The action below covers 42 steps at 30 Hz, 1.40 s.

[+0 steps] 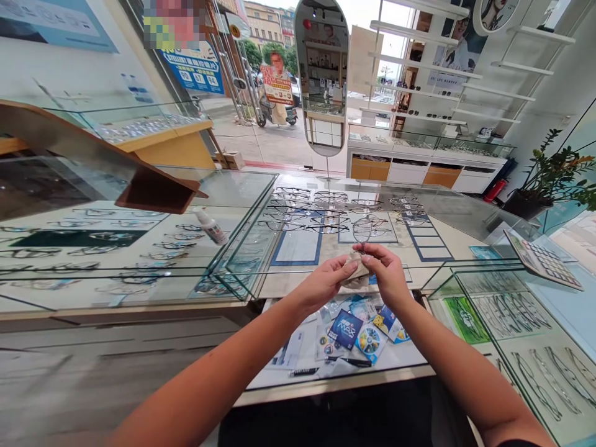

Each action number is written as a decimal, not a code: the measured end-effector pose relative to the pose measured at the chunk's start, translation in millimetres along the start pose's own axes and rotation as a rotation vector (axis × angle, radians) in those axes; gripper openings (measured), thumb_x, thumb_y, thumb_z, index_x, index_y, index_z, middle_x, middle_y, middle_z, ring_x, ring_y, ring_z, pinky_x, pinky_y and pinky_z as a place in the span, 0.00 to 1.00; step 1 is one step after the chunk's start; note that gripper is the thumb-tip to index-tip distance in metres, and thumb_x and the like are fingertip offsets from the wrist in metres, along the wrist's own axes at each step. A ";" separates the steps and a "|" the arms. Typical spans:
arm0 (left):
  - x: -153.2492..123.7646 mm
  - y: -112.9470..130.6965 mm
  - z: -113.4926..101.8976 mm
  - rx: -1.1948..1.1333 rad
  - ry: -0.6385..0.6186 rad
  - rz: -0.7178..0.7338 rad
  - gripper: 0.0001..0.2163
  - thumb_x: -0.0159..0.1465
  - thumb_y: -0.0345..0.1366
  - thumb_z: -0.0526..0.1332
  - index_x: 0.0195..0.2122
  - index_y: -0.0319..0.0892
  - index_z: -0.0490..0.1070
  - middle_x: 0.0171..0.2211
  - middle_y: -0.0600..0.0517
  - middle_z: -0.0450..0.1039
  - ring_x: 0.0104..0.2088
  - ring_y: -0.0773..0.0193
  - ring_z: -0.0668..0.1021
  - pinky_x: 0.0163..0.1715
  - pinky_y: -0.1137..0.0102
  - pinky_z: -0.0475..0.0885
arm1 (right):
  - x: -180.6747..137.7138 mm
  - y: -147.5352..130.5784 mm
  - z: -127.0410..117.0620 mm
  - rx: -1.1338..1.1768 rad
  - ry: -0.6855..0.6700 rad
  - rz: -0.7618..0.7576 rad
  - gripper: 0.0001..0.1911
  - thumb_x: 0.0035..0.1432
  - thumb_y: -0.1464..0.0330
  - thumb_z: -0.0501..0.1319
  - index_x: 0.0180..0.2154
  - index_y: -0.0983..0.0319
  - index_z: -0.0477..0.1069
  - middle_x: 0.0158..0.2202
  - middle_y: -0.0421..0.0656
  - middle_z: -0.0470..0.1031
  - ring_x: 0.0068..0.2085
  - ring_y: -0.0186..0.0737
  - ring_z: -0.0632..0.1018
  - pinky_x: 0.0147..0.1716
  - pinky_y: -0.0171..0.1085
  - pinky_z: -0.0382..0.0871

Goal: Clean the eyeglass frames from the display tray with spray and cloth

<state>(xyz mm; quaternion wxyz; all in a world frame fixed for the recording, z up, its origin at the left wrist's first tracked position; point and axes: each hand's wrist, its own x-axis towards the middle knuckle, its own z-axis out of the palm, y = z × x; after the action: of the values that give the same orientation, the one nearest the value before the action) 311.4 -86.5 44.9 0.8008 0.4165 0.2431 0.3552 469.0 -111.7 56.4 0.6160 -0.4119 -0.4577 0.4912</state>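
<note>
A pair of thin-framed glasses [362,230] stands up above my two hands, over a glass display counter [261,248]. My left hand [326,282] is closed in a pinch on a beige cleaning cloth [356,271]. My right hand [387,273] is also pinched, its fingers closed on the cloth and the lower part of the glasses. The two hands meet at the cloth. The lower part of the glasses is hidden by cloth and fingers.
Rows of glasses [326,211] lie inside the counter. A small spray bottle [210,226] lies on the glass to the left. Leaflets and packets [354,335] lie under glass below my hands. A calculator [542,261] sits at the right, a potted plant [554,177] beyond it, an oval mirror [322,74] behind.
</note>
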 end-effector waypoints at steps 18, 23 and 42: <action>-4.4 7.0 4.0 0.075 0.022 -0.015 0.29 0.45 0.50 0.82 0.40 0.37 0.77 0.31 0.52 0.78 0.33 0.68 0.78 0.36 0.74 0.70 | -1.6 -1.7 4.0 0.085 0.008 0.063 0.13 0.45 0.59 0.76 0.32 0.57 0.82 0.43 0.44 0.87 0.44 0.45 0.83 0.50 0.44 0.76; -4.0 8.4 -0.3 0.096 -0.038 -0.055 0.27 0.42 0.44 0.84 0.38 0.35 0.79 0.30 0.52 0.78 0.30 0.69 0.75 0.34 0.74 0.67 | -1.1 -0.9 3.9 0.122 0.036 0.089 0.15 0.42 0.58 0.79 0.29 0.58 0.80 0.38 0.44 0.87 0.38 0.41 0.82 0.44 0.41 0.76; -8.5 7.6 1.3 0.229 -0.014 0.077 0.24 0.50 0.47 0.80 0.42 0.37 0.81 0.34 0.49 0.79 0.34 0.63 0.76 0.38 0.70 0.68 | -2.2 -4.6 7.2 0.288 -0.029 0.183 0.20 0.38 0.55 0.81 0.29 0.58 0.78 0.37 0.40 0.86 0.35 0.36 0.80 0.38 0.35 0.77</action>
<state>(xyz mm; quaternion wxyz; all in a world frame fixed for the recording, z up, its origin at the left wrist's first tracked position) 304.2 -90.7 52.8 0.7354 0.5167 0.2604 0.3527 462.8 -114.3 62.3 0.6146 -0.3521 -0.3519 0.6119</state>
